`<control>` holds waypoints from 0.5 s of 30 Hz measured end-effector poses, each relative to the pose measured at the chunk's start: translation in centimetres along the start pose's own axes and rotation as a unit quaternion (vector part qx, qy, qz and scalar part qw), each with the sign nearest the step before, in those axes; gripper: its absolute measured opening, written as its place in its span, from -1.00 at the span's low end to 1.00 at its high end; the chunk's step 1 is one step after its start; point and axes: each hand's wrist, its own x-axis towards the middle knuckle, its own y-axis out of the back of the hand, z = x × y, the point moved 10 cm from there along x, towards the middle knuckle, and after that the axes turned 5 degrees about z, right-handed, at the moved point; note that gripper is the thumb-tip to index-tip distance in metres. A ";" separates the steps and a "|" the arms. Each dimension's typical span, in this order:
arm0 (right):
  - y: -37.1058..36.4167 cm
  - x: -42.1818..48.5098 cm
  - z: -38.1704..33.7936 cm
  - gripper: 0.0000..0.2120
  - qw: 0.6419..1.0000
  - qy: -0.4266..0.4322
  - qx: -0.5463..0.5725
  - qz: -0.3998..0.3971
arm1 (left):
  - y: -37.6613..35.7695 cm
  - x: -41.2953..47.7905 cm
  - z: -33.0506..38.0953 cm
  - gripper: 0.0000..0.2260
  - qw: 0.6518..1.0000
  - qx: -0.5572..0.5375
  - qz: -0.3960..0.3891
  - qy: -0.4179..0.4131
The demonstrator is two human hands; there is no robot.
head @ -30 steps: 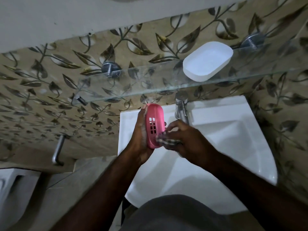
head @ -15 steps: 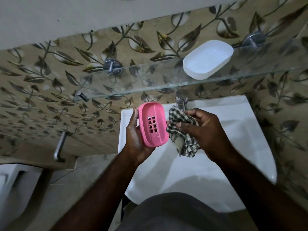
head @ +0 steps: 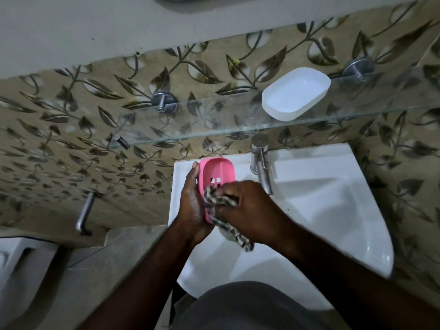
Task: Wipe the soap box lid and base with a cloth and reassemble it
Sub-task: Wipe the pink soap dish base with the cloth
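My left hand grips the pink slotted soap box base upright over the sink, its hollow side facing right. My right hand holds a checked cloth bunched against the lower inside of the pink base; a loose end of the cloth hangs below my wrist. The white soap box lid lies hollow side up on the glass shelf, apart from both hands.
A white corner sink lies under my hands, with a chrome tap just right of the pink base. The glass shelf juts out above the tap. A metal handle sticks from the tiled wall at left.
My right hand had drawn the cloth away to the right of the pink base; now it presses the cloth back into the base's lower inside. My left hand has turned the base more edge-on.
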 end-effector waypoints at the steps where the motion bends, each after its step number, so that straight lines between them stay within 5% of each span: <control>1: -0.8 -0.5 0.3 -0.94 0.999 -0.005 -0.006 -0.039 | 0.4 0.0 0.1 -0.42 1.000 0.004 0.008 0.002; 3: -0.7 -0.4 0.9 -0.87 0.998 -0.016 -0.006 -0.056 | 0.5 -0.1 -0.2 -0.39 1.000 0.004 0.012 0.010; 7: 3.6 2.4 -0.6 -0.90 0.991 -0.014 0.043 0.124 | -1.7 -0.6 -0.2 -0.50 1.000 -0.013 -0.007 -0.012; 9: 4.2 2.8 -1.4 -0.88 0.986 -0.010 0.060 0.153 | -2.3 -0.8 0.5 -0.52 0.999 -0.028 -0.017 -0.024; 13: 0.4 0.7 -1.6 -0.90 0.999 0.002 -0.018 -0.030 | -0.3 -0.7 2.0 -0.47 0.999 -0.012 0.025 -0.038; 15: -0.3 0.1 -1.3 -0.84 0.983 0.042 -0.153 -0.087 | 0.3 -0.7 1.9 -0.46 0.998 0.004 0.044 -0.032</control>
